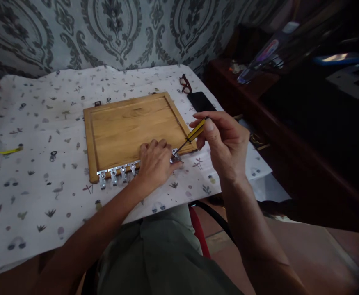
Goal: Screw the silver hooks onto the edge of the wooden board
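A framed wooden board (130,127) lies flat on the table. Along its near edge runs a metal rail with several hooks (114,174). My left hand (155,162) presses down over the rail, fingers curled on the board and thumb along the edge by the rail's right end; the stretch beneath the palm is hidden. Between the thumb and fingers of my right hand (225,141) is a screwdriver with a yellow and black handle (196,130). Its shaft slants down left, and the tip meets the rail's right end near my left thumb. Any screw there is too small to make out.
A white patterned cloth (44,135) covers the table. Beyond the board's right side lie a dark phone (201,101) and folded glasses (185,84). A yellow object (9,150) rests far left. On dark furniture at right stands a clear bottle (267,53).
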Available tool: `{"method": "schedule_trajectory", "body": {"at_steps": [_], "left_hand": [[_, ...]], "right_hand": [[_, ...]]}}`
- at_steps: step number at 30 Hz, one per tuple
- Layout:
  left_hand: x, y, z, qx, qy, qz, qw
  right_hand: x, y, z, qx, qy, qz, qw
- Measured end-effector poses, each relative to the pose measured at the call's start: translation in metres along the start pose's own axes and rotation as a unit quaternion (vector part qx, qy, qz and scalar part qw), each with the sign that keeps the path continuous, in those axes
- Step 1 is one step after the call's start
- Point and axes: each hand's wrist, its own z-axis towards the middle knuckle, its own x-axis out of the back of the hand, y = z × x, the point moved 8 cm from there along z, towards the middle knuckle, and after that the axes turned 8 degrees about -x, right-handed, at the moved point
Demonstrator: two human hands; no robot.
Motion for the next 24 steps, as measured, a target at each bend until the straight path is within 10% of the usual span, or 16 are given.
{"method": "schedule_trajectory", "body": {"at_steps": [24], "left_hand": [[0.0034,-0.0049,0.0037,-0.007,-0.010,-0.013,1.000]], "right_hand": [[-0.0012,0.0014,0.0013,-0.022,-0.006,0.032,0.999]]}}
